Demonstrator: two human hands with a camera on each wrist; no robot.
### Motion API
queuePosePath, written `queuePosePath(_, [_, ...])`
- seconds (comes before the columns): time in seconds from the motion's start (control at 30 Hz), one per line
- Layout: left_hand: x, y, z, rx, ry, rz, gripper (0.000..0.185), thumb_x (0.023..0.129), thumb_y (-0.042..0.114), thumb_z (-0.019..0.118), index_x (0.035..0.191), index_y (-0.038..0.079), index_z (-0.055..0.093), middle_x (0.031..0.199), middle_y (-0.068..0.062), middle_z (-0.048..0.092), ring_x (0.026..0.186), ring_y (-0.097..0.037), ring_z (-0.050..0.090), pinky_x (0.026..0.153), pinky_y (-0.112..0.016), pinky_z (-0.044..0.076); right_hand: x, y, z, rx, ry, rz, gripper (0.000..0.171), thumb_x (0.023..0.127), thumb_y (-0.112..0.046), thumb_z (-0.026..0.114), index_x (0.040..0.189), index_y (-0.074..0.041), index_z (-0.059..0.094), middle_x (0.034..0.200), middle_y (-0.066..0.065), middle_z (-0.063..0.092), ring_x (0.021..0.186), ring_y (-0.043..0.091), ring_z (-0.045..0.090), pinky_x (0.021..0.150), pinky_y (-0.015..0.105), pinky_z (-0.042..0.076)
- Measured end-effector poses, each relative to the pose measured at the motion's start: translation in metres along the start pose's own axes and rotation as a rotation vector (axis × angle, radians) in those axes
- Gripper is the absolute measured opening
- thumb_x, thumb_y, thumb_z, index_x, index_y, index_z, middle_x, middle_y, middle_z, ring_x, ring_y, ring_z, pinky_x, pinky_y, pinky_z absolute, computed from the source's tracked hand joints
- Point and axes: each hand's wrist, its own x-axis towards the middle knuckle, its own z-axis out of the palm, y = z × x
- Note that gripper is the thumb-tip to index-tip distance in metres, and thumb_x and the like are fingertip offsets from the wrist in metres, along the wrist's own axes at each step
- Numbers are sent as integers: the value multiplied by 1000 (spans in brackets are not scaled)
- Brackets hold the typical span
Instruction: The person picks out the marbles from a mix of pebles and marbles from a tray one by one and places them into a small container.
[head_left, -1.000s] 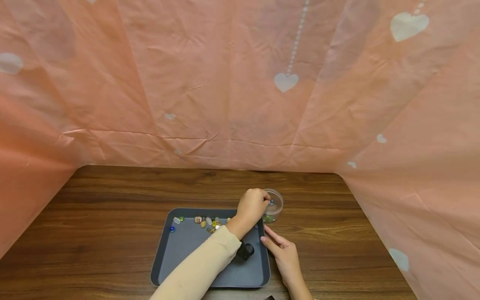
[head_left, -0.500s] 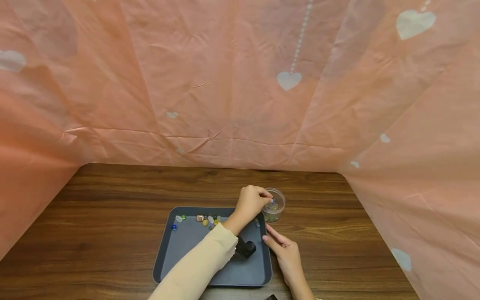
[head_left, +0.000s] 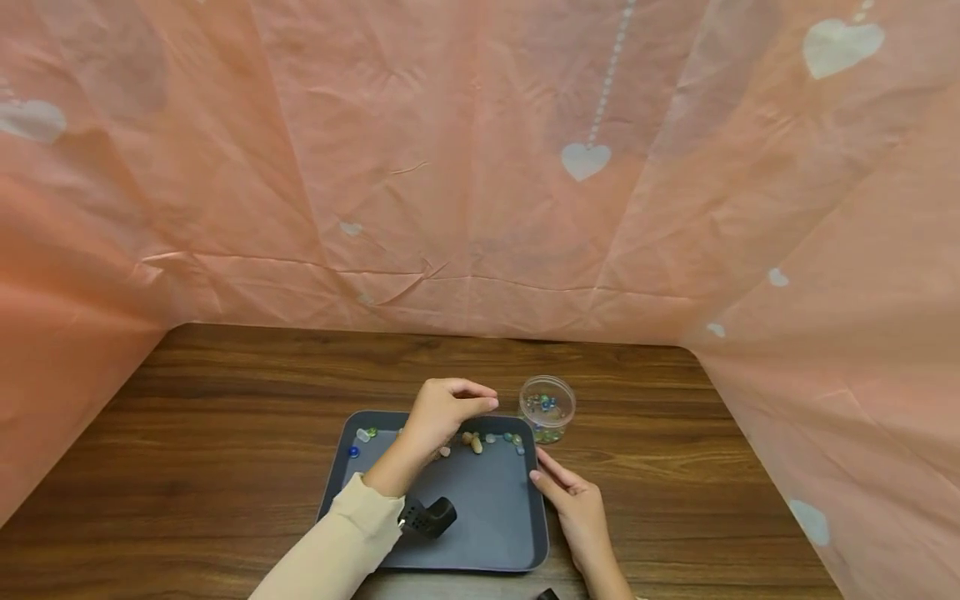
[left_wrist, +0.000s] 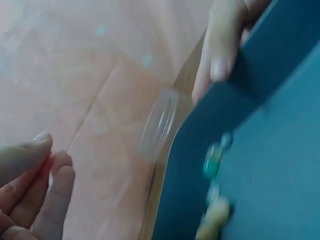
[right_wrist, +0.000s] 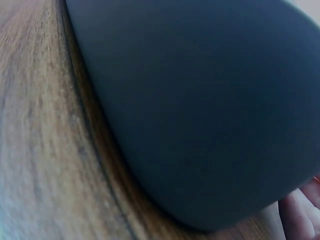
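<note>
My left hand (head_left: pixel 483 400) hovers over the far part of a dark grey tray (head_left: pixel 480 533), thumb and fingers close together with nothing visible between them; its fingers (left_wrist: pixel 30 170) show at the lower left of the left wrist view. Small coloured stones (head_left: pixel 476 442) lie along the tray's far edge, and some stones (left_wrist: pixel 212 165) appear blurred in the left wrist view. A clear round jar (head_left: pixel 548 407) holding several stones stands just beyond the tray's far right corner. My right hand (head_left: pixel 542 468) rests with straight fingers against the tray's right rim.
The tray lies on a brown wooden table (head_left: pixel 225 400), enclosed by pink sheeting with white hearts (head_left: pixel 585 158) at the back and both sides. A black wrist camera (head_left: pixel 427 517) hangs under my left sleeve. The right wrist view shows the tray (right_wrist: pixel 200 100) close up.
My left hand has drawn back from over the jar, moving left over the tray's far edge. The right hand has stayed at the tray's right rim.
</note>
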Motion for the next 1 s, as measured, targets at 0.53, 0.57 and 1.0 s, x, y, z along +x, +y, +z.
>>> queuePosePath(0.53, [-51,-26,-97,55,213,-134,26,85,20,79,104,3,78,96,-2,78,83,-5,65,74,-28,52,3,0,-2,-28,5,1,44,88,-18,76,128,-4,66,130,10,65,109,-6,62,85,16,53])
queuePosePath(0.57, [-55,-29,-102,34,240,-149,27,85,20,79,106,3,77,94,1,78,82,-4,65,74,-27,52,3,0,-2,-34,8,3,44,87,-18,77,127,-4,67,130,9,65,109,-6,62,85,16,52])
queuePosePath(1.0, [-105,-84,-119,-158,500,-207,46,90,24,75,129,2,65,109,19,74,98,13,63,86,-7,47,3,-2,-4,-82,21,44,47,86,-25,78,129,-8,67,129,3,66,105,-9,63,83,16,53])
